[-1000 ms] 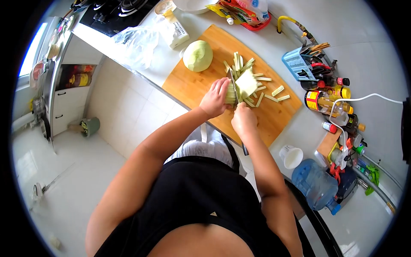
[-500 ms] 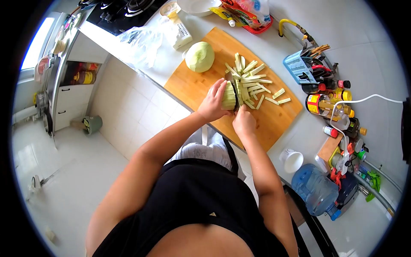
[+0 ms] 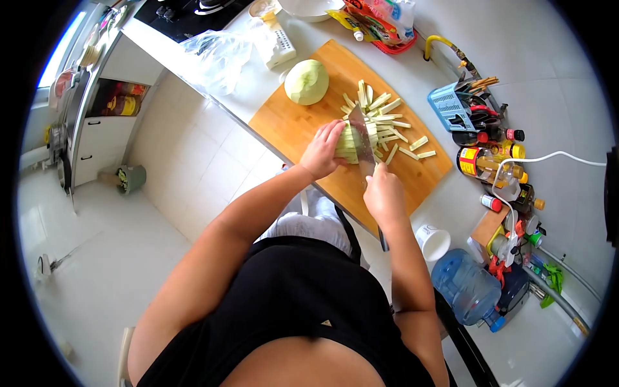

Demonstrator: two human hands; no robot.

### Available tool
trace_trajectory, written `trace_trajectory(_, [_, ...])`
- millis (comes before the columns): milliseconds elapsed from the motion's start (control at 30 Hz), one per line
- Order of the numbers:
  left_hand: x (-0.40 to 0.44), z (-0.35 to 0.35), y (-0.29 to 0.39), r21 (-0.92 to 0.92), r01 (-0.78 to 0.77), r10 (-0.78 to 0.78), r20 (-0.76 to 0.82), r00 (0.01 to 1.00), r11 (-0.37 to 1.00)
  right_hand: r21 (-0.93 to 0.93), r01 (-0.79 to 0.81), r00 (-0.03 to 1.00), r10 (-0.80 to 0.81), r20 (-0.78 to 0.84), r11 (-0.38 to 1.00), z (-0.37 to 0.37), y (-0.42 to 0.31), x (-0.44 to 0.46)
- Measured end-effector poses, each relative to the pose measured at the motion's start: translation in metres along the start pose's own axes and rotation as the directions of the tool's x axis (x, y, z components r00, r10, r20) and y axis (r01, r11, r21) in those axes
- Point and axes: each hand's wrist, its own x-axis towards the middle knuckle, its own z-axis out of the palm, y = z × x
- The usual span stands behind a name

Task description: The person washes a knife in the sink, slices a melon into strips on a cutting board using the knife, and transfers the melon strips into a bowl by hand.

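Note:
My left hand [image 3: 322, 152] is closed on the sliced block of a pale green vegetable [image 3: 347, 144], perhaps kohlrabi, and presses it to the wooden cutting board [image 3: 280, 122]. In my right hand [image 3: 385, 193] is a kitchen knife [image 3: 363, 137]; its handle end sticks out below the fist. The broad blade lies tilted along the right side of the block, its flat face showing. Cut sticks [image 3: 385, 117] of the same vegetable are scattered to the right of the blade. A peeled round vegetable [image 3: 306, 82] rests whole near the board's far left edge.
Beyond the board are a plastic bag [image 3: 222, 61], a white box [image 3: 278, 46] and a bowl [image 3: 309, 8]. Along the right stand a blue utensil basket [image 3: 446, 106], several sauce bottles [image 3: 477, 161], a white cup [image 3: 434, 242] and a large water jug [image 3: 467, 287].
The knife has come up out of the vegetable and tilted, so its flat face now shows. My right hand has shifted right and slightly down. My left hand stays on the block.

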Motion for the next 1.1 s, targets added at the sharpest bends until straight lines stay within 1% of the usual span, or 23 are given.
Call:
trace_trajectory(67, [-0.001, 0.001, 0.0, -0.005, 0.007, -0.008, -0.01, 1.0, 1.0, 0.0, -0.009, 0.997, 0.009, 0.076, 1.0, -0.01, -0.001, -0.005])
trace_trajectory(133, [-0.001, 0.004, 0.001, -0.016, 0.012, -0.012, -0.018, 1.0, 1.0, -0.002, -0.03, 0.995, 0.03, 0.1, 1.0, -0.01, -0.002, 0.0])
trace_trajectory(200, [0.0, 0.003, -0.002, -0.015, -0.019, 0.019, -0.012, 1.0, 1.0, 0.001, -0.039, 0.992, 0.038, 0.123, 0.999, -0.007, -0.004, 0.009])
trace_trajectory(300, [-0.001, 0.004, -0.004, -0.003, -0.035, 0.035, -0.012, 0.999, 0.999, 0.008, -0.052, 0.987, 0.05, 0.153, 0.999, 0.013, -0.001, 0.025])
trace_trajectory(400, [-0.001, 0.005, -0.005, -0.01, -0.026, 0.026, -0.007, 1.0, 1.0, -0.043, -0.076, 0.983, 0.083, 0.167, 0.996, 0.046, 0.002, 0.033])
trace_trajectory(467, [0.0, 0.007, -0.007, 0.002, -0.019, 0.019, -0.012, 1.0, 1.0, -0.026, -0.111, 0.985, 0.114, 0.128, 0.993, 0.066, 0.004, 0.035])
trace_trajectory(500, [-0.002, 0.008, -0.007, 0.008, -0.013, 0.013, -0.015, 1.0, 1.0, -0.064, -0.111, 0.987, 0.118, 0.105, 0.992, 0.078, 0.007, 0.034])
trace_trajectory(533, [-0.002, 0.007, -0.006, 0.008, -0.011, 0.011, -0.015, 1.0, 1.0, -0.064, -0.111, 0.987, 0.118, 0.106, 0.992, 0.086, 0.01, 0.033])
trace_trajectory(600, [-0.002, 0.006, -0.005, -0.012, -0.016, 0.016, -0.019, 1.0, 1.0, -0.031, -0.11, 0.994, 0.11, 0.021, 0.993, 0.1, 0.014, 0.032])
trace_trajectory(667, [-0.005, 0.0, -0.002, -0.044, -0.012, 0.012, -0.003, 1.0, 0.999, -0.036, -0.097, 0.995, 0.097, 0.001, 0.995, 0.107, 0.019, 0.028])
trace_trajectory(733, [0.0, -0.003, -0.005, -0.075, -0.016, 0.016, -0.007, 1.0, 0.997, -0.051, -0.072, 0.997, 0.071, -0.032, 0.996, 0.102, 0.022, 0.034])
trace_trajectory(800, [-0.005, -0.005, -0.009, -0.101, 0.033, -0.03, 0.029, 0.999, 0.994, -0.015, -0.099, 0.995, 0.099, -0.013, 0.995, 0.099, 0.02, 0.032])
trace_trajectory(867, [-0.004, -0.003, -0.011, -0.07, 0.026, -0.024, 0.024, 0.999, 0.997, -0.006, -0.073, 0.997, 0.073, -0.006, 0.997, 0.087, 0.021, 0.032])
trace_trajectory(933, [-0.002, -0.003, -0.011, -0.045, 0.018, -0.017, 0.02, 1.0, 0.999, -0.001, -0.051, 0.999, 0.051, 0.001, 0.999, 0.063, 0.013, 0.027])
trace_trajectory(1000, [-0.001, -0.005, -0.009, -0.053, 0.001, -0.001, -0.002, 1.0, 0.999, 0.017, -0.08, 0.995, 0.081, -0.049, 0.997, 0.031, 0.002, 0.016])
trace_trajectory(1067, [-0.003, -0.004, -0.009, -0.059, 0.014, -0.015, -0.012, 1.0, 0.998, 0.004, -0.083, 0.995, 0.083, -0.046, 0.997, 0.004, -0.01, 0.007])
trace_trajectory(1100, [-0.003, -0.004, -0.008, -0.061, 0.025, -0.026, -0.019, 0.999, 0.998, -0.021, -0.049, 0.998, 0.049, -0.027, 0.999, 0.0, -0.011, 0.006])
